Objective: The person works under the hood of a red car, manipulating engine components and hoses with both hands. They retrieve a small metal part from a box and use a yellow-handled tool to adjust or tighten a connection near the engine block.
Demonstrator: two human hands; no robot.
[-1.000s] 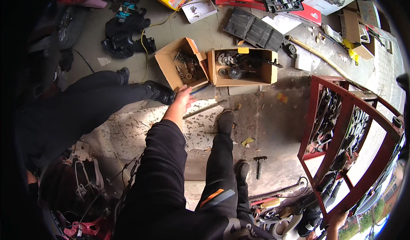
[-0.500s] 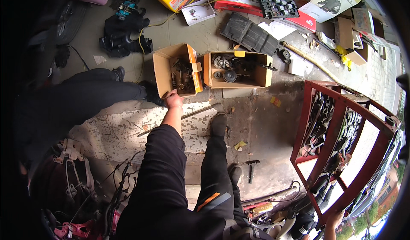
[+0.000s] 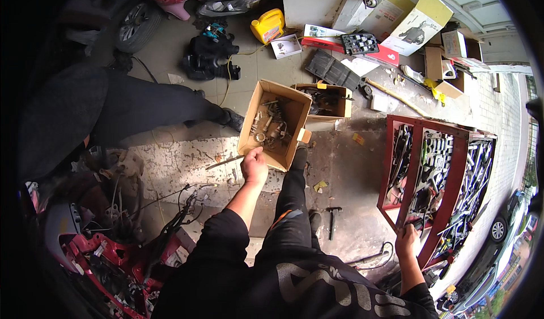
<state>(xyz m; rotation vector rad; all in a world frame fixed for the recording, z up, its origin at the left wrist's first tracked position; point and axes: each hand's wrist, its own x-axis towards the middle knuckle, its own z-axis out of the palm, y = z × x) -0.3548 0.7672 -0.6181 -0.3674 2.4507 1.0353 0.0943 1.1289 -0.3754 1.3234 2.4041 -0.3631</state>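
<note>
My left hand [image 3: 254, 169] grips the near rim of an open cardboard box [image 3: 298, 110], which is raised and tilted toward me, with assorted metal parts [image 3: 268, 125] inside. A second cardboard box [image 3: 339, 113] of dark parts sits behind it on the ground, partly hidden. My right hand [image 3: 407, 239] is closed on the frame of a red metal tool cart [image 3: 417, 154], low at the right, whose sections are full of wrenches and other tools.
Another person's dark-clothed leg [image 3: 170, 103] reaches in from the left. Damaged red vehicle parts [image 3: 93, 262] lie at lower left. A yellow jug [image 3: 267, 24], black plastic pieces [image 3: 207, 58], cartons [image 3: 422, 21] and a long pole [image 3: 396, 96] lie behind. A black T-shaped tool [image 3: 332, 222] lies near my feet.
My left hand has taken hold of the cardboard box and lifted it toward me, away from beside the other box. My right hand, at the cart, has moved up and left in view.
</note>
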